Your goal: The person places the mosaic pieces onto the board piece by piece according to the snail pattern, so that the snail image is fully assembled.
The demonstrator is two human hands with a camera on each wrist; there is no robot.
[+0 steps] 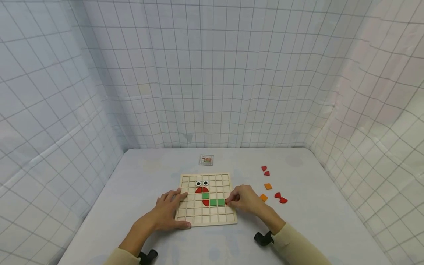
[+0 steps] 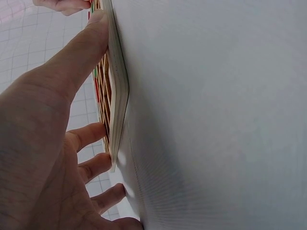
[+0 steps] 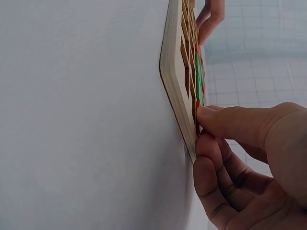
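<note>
A wooden grid board lies flat with coloured pieces in its cells. Two eye pieces sit above two red quarter-circles; green squares and another red quarter-circle lie lower down. My right hand pinches a small red piece between thumb and fingertips at the right-hand column, beside the green squares. The fingers largely hide that piece's shape. Along the board's left side rests my left hand, its fingers spread and its thumb on the front edge.
Right of the board lie loose red quarter-circles and orange squares. A small picture card lies behind the board on the white table. Grid-patterned cloth hangs at the back and both sides.
</note>
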